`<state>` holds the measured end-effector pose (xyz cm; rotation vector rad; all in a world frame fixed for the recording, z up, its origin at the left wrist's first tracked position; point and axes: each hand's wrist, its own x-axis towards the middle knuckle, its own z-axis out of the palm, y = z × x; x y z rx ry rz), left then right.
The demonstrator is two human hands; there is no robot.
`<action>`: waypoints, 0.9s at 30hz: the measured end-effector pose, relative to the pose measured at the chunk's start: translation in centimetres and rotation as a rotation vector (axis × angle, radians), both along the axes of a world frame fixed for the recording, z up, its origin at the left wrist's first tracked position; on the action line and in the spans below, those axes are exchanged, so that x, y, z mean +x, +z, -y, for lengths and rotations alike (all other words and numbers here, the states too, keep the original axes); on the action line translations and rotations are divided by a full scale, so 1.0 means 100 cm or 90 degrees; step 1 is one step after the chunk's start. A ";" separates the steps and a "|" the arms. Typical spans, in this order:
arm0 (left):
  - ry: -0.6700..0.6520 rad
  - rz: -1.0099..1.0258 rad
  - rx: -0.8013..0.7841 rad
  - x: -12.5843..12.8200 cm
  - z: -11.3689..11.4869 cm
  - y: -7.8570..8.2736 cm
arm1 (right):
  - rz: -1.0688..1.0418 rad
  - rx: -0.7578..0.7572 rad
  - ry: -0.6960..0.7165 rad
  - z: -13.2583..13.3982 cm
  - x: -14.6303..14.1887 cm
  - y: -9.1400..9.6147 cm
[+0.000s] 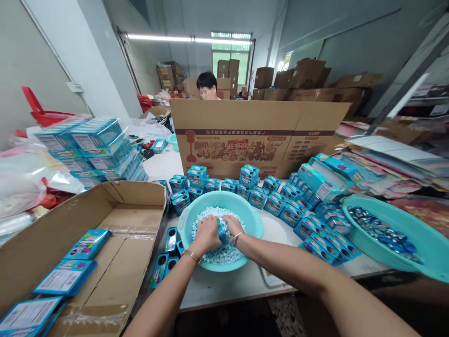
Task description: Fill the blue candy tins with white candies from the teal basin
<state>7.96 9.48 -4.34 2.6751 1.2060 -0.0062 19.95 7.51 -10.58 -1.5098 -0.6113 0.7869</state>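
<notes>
A turquoise basin on the table holds a heap of small pale pellets. My left hand is inside the basin, its fingers wrapped round a small blue box just above the pellets. Facing it, my right hand dips among the pellets close to the box. Its fingers look pressed together and curled; what they hold, if anything, is hidden. Small blue boxes with round dark windows stand in rows behind and to the right of the basin. A few more boxes stand at its left.
At left is an open cardboard carton with blue packs inside, and stacked packs behind it. A second basin at right holds shiny blue wrapped pieces. A large carton stands behind the boxes; a person is beyond.
</notes>
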 end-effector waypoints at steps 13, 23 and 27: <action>0.155 0.353 0.017 0.002 0.002 -0.004 | -0.130 0.149 -0.022 -0.037 0.001 0.066; 0.187 0.348 0.002 0.000 0.007 0.011 | -0.108 0.139 0.047 -0.028 0.005 0.074; 0.170 0.353 0.003 0.000 0.008 0.009 | -0.121 0.135 0.067 -0.023 0.009 0.077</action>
